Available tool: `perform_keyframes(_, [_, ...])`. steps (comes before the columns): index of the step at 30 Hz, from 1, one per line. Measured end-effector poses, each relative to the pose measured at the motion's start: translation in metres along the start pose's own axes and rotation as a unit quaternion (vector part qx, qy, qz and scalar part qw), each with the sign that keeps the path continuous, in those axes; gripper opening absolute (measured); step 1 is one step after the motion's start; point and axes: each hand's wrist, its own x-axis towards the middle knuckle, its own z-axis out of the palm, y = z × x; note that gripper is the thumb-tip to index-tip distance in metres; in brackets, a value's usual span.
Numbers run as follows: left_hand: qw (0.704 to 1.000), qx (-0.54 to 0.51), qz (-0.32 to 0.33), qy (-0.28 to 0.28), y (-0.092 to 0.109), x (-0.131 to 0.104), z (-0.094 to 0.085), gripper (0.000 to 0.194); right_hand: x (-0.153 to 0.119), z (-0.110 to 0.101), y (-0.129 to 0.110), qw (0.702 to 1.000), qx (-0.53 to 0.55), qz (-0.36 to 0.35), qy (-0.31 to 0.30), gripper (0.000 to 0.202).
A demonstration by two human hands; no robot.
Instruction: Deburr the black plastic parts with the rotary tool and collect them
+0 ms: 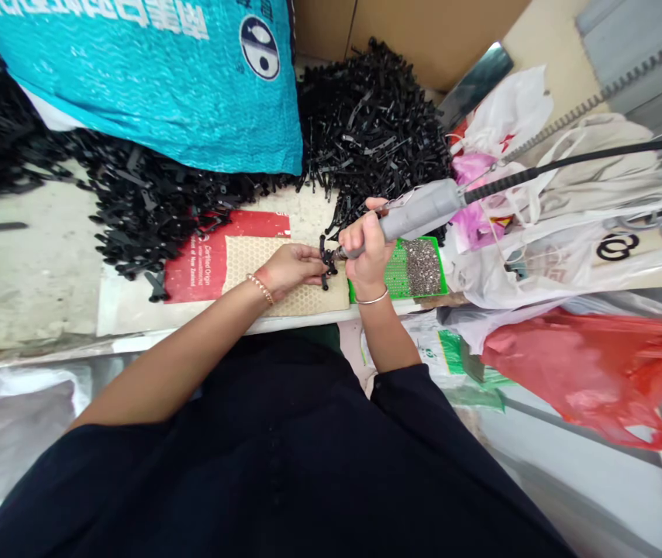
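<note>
My left hand [293, 270] pinches a small black plastic part [327, 263] over a cream textured mat [308, 298]. Wrapped round a grey power screwdriver [418, 213] is my right hand [369, 246]; the tool's tip meets the black part, and the exact contact point is too small to tell. A cable runs from the tool's back end to the right. Just right of my right hand lies a green tray [398, 279] holding many small metal screws [424, 267]. Under the mat's left side is a red printed sheet [191, 267].
Large heaps of black parts [377, 124] lie behind my hands and to the left. A blue bag [162, 85] rests on them. Plastic bags [569, 194], a phone-like dark slab [476, 85] and a coiled cord [604, 93] are at the right. A red bag [592, 364] hangs lower right.
</note>
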Motion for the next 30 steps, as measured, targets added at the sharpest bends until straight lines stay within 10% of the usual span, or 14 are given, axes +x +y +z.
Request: perform_keyframes(30, [1.0, 0.009, -0.002, 0.005, 0.0013, -0.0016, 0.002, 0.028, -0.0009, 0.0009, -0.0013, 1.0, 0.031, 0.001, -0.006, 0.033])
